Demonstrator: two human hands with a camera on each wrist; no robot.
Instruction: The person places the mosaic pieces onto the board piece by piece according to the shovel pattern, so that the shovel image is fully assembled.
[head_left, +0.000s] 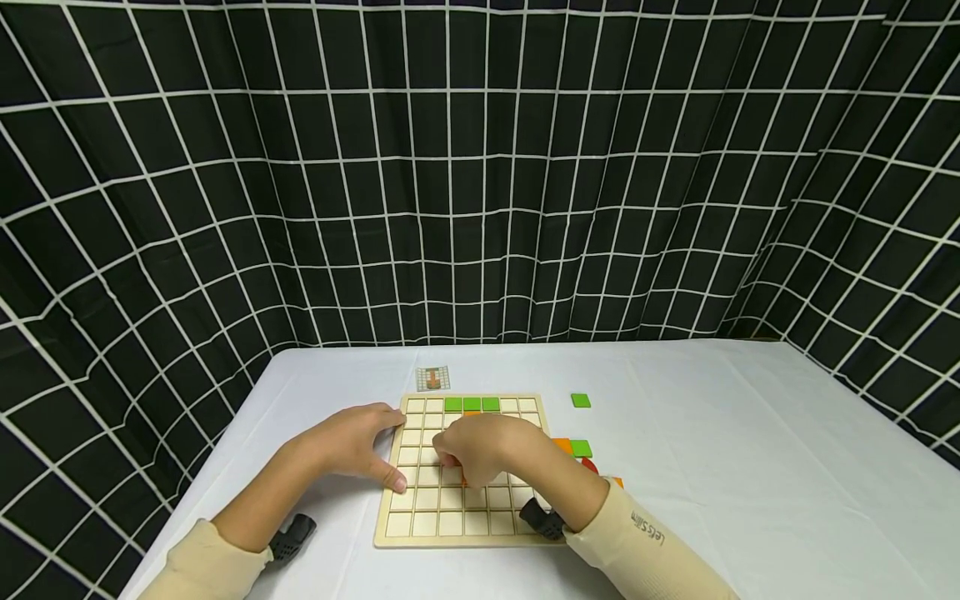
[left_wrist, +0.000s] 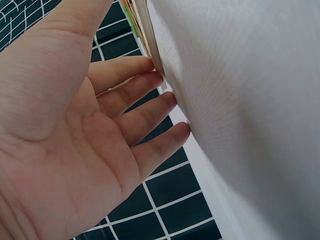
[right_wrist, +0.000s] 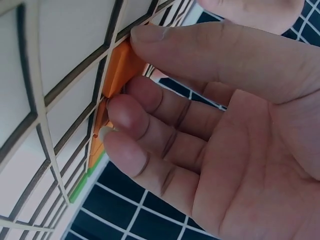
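Observation:
A light wooden grid board (head_left: 431,525) lies on the table, with three green tiles (head_left: 472,404) in its far row and an orange tile (head_left: 471,413) just below them. My right hand (head_left: 483,446) is over the middle of the board. Its thumb and fingers pinch an orange tile (right_wrist: 119,70) at a grid cell; other orange tiles (right_wrist: 96,146) sit beyond the fingertips. At the board's left edge rests my left hand (head_left: 356,450), thumb on the near left cells. Its fingers (left_wrist: 147,117) are extended, their tips against the white cloth beside the board.
Loose green tiles (head_left: 581,401), an orange tile (head_left: 562,446) and a red piece (head_left: 589,465) lie right of the board, partly behind the right forearm. A small pattern card (head_left: 432,378) is behind the board. A black cloth with white grid (head_left: 480,192) hangs around the white table (head_left: 750,467).

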